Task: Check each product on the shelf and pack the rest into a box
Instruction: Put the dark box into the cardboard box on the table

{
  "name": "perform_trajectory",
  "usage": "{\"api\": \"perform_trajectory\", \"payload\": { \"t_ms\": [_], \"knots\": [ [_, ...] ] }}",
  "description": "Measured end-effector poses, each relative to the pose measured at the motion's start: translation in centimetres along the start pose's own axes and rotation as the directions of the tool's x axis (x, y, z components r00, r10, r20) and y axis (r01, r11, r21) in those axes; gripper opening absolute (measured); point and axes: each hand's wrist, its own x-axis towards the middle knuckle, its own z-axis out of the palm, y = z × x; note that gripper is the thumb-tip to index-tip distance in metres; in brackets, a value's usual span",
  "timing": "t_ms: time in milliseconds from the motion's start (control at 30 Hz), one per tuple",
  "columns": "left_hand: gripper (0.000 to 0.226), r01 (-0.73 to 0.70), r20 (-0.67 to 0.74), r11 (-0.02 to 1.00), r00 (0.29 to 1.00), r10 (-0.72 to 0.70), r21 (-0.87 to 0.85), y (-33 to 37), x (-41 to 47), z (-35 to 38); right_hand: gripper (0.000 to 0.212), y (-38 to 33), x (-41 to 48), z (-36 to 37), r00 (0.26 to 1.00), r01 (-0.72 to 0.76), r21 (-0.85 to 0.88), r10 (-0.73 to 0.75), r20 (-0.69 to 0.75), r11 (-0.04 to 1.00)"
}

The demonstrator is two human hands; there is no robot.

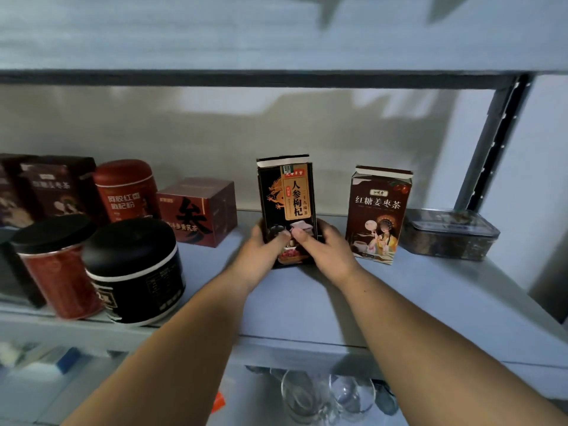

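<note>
A tall black tea box with a gold dragon and label (287,192) stands upright on the white shelf (399,296), near its middle. My left hand (264,250) grips the box's lower left side, thumb across the front. My right hand (322,247) grips its lower right side, thumb also on the front. To the right stands a brown tea box with a painted figure (378,213). A clear lidded container with dark contents (448,235) lies at the far right.
At the left are a dark red cube box (199,210), a red tin (126,189), a black jar (135,269), a red jar with a black lid (58,265) and dark boxes (52,186). Glasses (325,398) stand on the shelf below. A metal upright (498,136) frames the right side.
</note>
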Motion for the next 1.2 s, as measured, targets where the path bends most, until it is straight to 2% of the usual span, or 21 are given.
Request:
{"api": "perform_trajectory", "payload": {
  "t_ms": [100, 233, 300, 400, 467, 567, 633, 833, 1000, 1067, 1200],
  "knots": [
    [0.071, -0.007, 0.052, 0.998, 0.999, 0.005, 0.055, 0.8, -2.3, -0.7, 0.042, -0.8, -0.5, -0.5, 0.993, -0.076, 0.022, 0.074, 0.091, 0.997],
    [0.056, -0.036, 0.089, 0.999, 0.995, 0.035, 0.011, 1.5, -6.2, -1.7, 0.075, -1.6, -2.8, -1.7, 0.972, -0.162, 0.078, 0.145, 0.184, 0.984],
    [0.049, -0.075, 0.091, 0.996, 0.993, 0.079, -0.05, 1.9, -8.8, -1.7, 0.071, -2.3, -5.1, -2.5, 0.965, -0.173, 0.116, 0.144, 0.22, 0.978],
    [0.051, -0.081, 0.149, 0.987, 0.984, 0.101, -0.138, 2.0, -13.6, -1.7, 0.064, -3.4, -9.8, -3.8, 0.962, -0.135, 0.122, 0.101, 0.252, 0.983],
    [0.054, -0.081, 0.2, 0.977, 0.972, 0.121, -0.195, 1.2, -16.7, -1.5, 0.066, -3.9, -13.4, -4.3, 0.973, -0.102, 0.111, 0.076, 0.219, 0.989],
    [0.056, -0.037, 0.192, 0.957, 0.977, 0.095, -0.287, -0.1, -20.0, -0.8, 0.055, -4.0, -18.7, -4.9, 0.992, -0.074, 0.208, 0.052, 0.112, 0.975],
    [0.058, -0.007, 0.232, 0.951, 0.969, 0.083, -0.31, -0.7, -21.4, 0.0, 0.055, -3.8, -21.7, -5.2, 0.996, -0.082, 0.248, 0.069, 0.063, 0.965],
    [0.056, 0.019, 0.402, 0.979, 0.913, 0.066, -0.203, -2.4, -23.8, 4.2, 0.057, -0.9, -28.7, -6.7, 0.965, -0.222, 0.333, 0.256, -0.063, 0.917],
    [0.048, 0.067, 0.564, 0.994, 0.826, -0.004, -0.091, -3.6, -25.4, 9.3, 0.037, 1.4, -35.2, -9.3, 0.901, -0.355, 0.405, 0.423, -0.092, 0.843],
    [0.046, 0.094, 0.629, 0.994, 0.777, -0.039, -0.055, -4.1, -26.7, 11.6, 0.04, 2.2, -38.5, -10.3, 0.865, -0.387, 0.446, 0.485, -0.126, 0.807],
    [0.058, 0.189, 0.741, 0.982, 0.659, -0.129, 0.004, -4.7, -30.7, 16.4, 0.051, 3.0, -45.9, -12.5, 0.774, -0.433, 0.492, 0.591, -0.228, 0.756]
  ]
}}
